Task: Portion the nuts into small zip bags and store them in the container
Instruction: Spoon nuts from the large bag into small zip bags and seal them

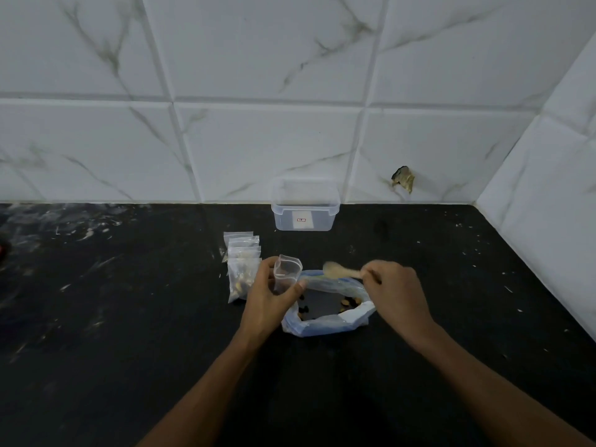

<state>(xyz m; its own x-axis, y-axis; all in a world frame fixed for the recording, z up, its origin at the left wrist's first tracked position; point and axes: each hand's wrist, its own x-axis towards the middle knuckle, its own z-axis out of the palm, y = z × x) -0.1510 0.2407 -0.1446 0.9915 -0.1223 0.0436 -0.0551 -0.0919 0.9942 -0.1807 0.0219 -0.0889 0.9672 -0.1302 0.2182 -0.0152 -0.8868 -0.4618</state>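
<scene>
Lying on the black stone countertop (129, 317), left of centre and short of its rear edge, a row of small clear filled zip bags (242, 266) is overlapping front to back, the nearest one showing brown nuts at its bottom. Just right of that row, the person's left hand (269, 296) is pinching a small clear zip bag (286, 275) between thumb and fingers, keeping it upright with its mouth gaping open. The contents of this bag are not discernible. Beside and partly under the left hand, a large crumpled blue-white plastic bag (329, 321) is resting on the surface with its mouth spread wide, and a few dark and tan nuts (349, 302) are lying scattered inside it. Above the far rim of that bag, the right hand (395, 290) is gripping the handle of a pale wooden spoon (338, 270), its bowl pointing left toward the held bag; the spoon is blurring. Standing at the rear edge of the surface, against the white marble-patterned wall tiles (290, 91), a clear rectangular plastic container (305, 208) is sitting lidless, well apart from both hands.
</scene>
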